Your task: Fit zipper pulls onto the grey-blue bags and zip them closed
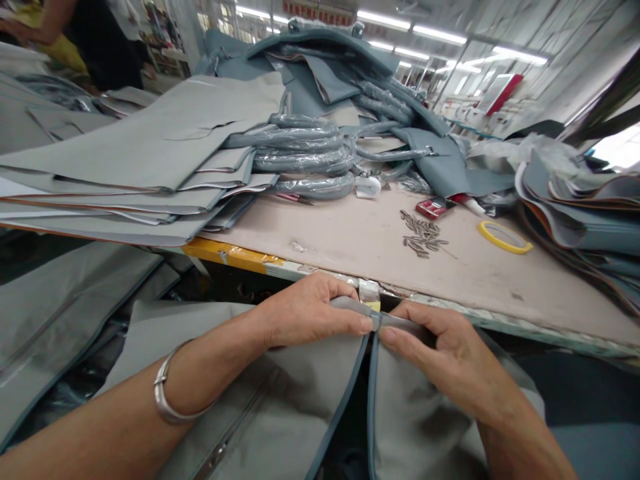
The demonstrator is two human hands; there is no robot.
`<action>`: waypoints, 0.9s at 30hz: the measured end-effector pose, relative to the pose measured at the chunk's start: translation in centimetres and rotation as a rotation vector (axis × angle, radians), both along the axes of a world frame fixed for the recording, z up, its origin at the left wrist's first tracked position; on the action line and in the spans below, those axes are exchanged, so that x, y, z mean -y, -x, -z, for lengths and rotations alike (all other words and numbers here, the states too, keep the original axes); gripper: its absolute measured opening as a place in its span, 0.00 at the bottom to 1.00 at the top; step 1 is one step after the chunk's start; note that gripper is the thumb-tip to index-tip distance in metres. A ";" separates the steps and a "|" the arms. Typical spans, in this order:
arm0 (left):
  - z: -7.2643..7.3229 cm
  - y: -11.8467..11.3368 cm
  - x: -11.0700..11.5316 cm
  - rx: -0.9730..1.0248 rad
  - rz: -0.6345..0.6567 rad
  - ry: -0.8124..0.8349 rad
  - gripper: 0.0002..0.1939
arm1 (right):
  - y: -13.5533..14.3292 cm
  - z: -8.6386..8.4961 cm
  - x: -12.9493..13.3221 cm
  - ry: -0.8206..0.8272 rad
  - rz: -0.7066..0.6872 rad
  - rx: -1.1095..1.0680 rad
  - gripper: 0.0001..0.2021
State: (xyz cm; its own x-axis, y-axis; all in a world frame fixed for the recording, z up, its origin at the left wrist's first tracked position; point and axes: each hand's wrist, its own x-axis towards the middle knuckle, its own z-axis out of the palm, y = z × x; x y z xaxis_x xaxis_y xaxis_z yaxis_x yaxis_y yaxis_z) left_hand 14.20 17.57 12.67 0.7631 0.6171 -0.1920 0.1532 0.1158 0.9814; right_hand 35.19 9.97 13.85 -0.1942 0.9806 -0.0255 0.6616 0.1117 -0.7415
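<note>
Two grey fabric panels with blue-grey piped edges hang side by side below the table edge. My left hand (313, 310) pinches the top edge of the left panel (295, 393) between thumb and fingers. Opposite it, my right hand (440, 343) grips the top corner of the right panel (415, 407). The two corners meet between my thumbs, and the piped edges spread apart below them. A zip (225, 443) runs down the left panel. The fingertips behind the fabric are partly hidden.
Stacked grey panels (150, 147) and plastic-wrapped tubular handles (305, 157) lie on the table (325, 233). Small metal pieces (421, 233), a yellow tape roll (504, 238) and a red box (433, 207) sit right. More folded pieces (585, 213) are stacked far right. A person (100, 40) stands back left.
</note>
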 end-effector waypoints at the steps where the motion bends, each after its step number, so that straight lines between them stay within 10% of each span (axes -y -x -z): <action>1: 0.0 0.0 0.0 -0.009 -0.008 0.028 0.14 | 0.0 0.0 0.0 0.007 0.007 -0.004 0.14; 20: 0.0 -0.2 0.2 0.042 -0.055 0.162 0.14 | 0.7 0.0 0.6 -0.045 0.084 -0.001 0.18; 27: -2.4 -0.1 -0.4 -0.137 -0.005 -0.292 0.10 | 0.8 -0.9 0.2 -0.131 0.104 0.050 0.15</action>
